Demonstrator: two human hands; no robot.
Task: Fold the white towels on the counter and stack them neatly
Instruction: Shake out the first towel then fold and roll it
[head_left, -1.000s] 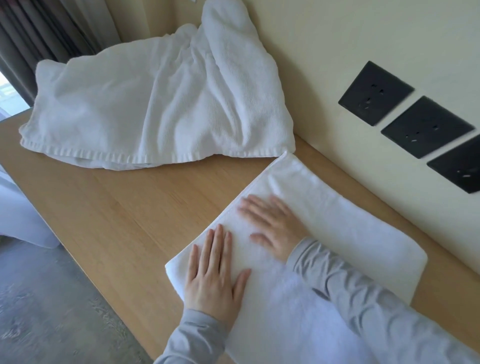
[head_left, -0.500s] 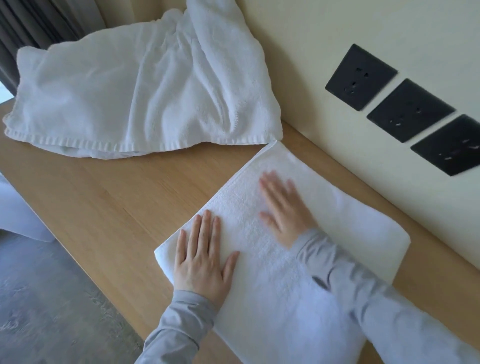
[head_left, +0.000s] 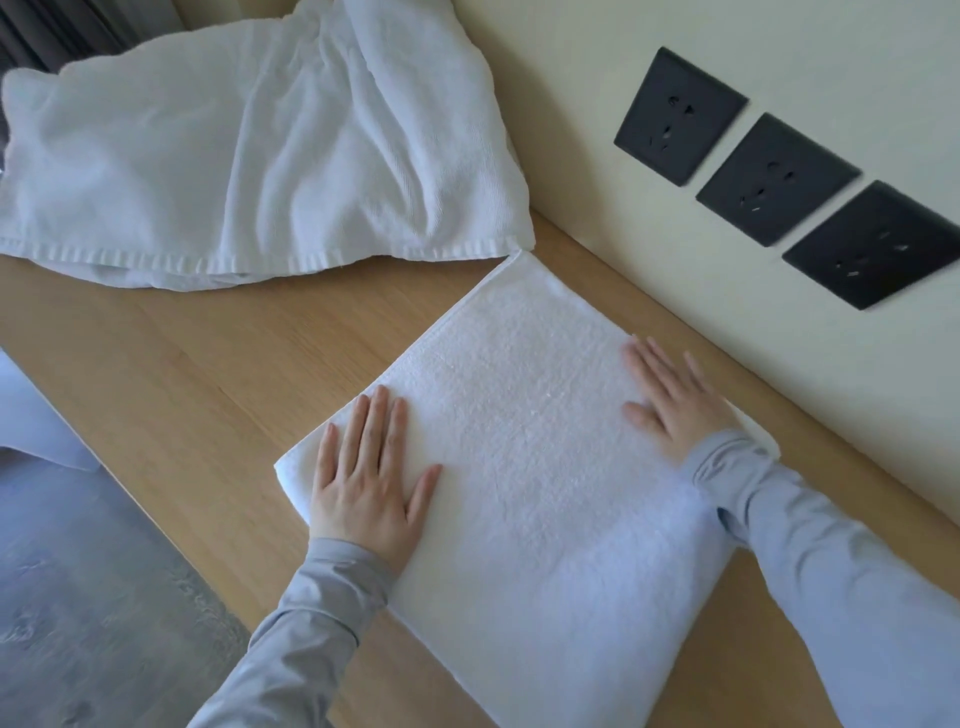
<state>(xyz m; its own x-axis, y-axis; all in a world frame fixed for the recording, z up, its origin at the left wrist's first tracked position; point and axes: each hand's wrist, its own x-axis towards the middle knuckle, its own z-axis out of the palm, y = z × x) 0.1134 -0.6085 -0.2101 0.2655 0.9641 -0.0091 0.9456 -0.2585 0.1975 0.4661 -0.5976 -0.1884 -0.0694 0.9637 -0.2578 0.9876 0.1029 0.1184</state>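
With left hand (head_left: 366, 475) and right hand (head_left: 672, 408) flat, fingers straight, I'd smooth the folded towel (head_left: 519, 415) outward toward 8 and 2 o'clock.

Bare counter (head_left: 223, 374) lay open left of the folded towel (head_left: 524, 431). Crumpled towel (head_left: 249, 150) blocked the far end, just at its corner; wall (head_left: 582, 156) closed the right side.

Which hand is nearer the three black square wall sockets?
Right. The right hand presses the folded white towel near the wall, below the sockets; the left hand presses its opposite edge.
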